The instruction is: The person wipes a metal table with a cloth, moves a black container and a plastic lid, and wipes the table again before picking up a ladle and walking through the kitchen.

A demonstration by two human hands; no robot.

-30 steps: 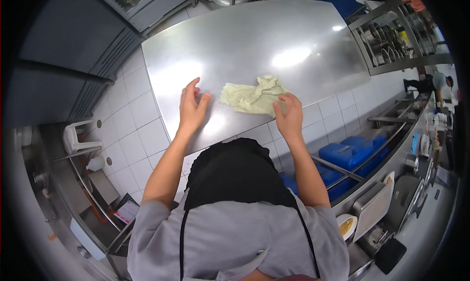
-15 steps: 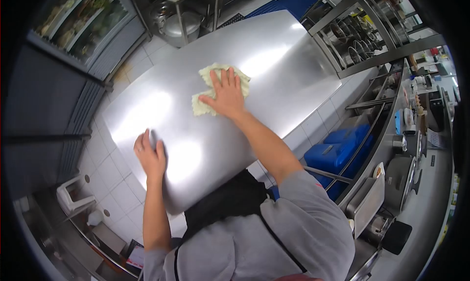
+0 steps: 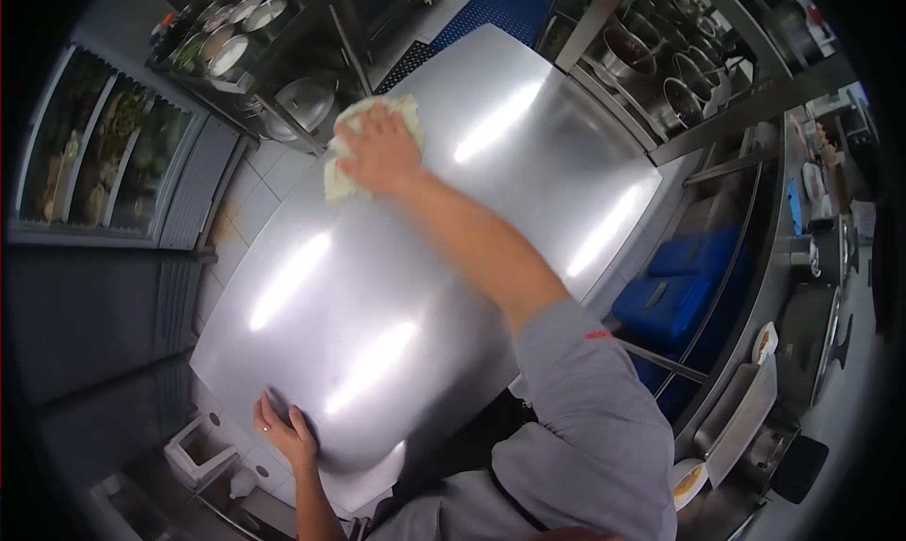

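A shiny steel table (image 3: pixel 453 220) fills the middle of the view. My right hand (image 3: pixel 382 151) presses flat on a pale yellow cloth (image 3: pixel 347 181) near the table's far left edge, its fingers spread over the fabric and slightly blurred. The cloth is crumpled and shows around the palm and fingertips. At the near left edge of the table rests my left hand (image 3: pixel 286 432), fingers apart and holding nothing, with a ring on one finger.
Glass-fronted fridge (image 3: pixel 104 145) at left; shelf with bowls (image 3: pixel 226 55) and a lidded pot (image 3: pixel 307 107) beyond the table. Rack of pans (image 3: pixel 661 69) at upper right, blue containers (image 3: pixel 665 305) at right. A white bin (image 3: pixel 201 451) stands at lower left.
My right hand and the cloth have moved away and left, to the table's far left edge. The view has turned, and my left hand appears lower in it, still at the near left edge.
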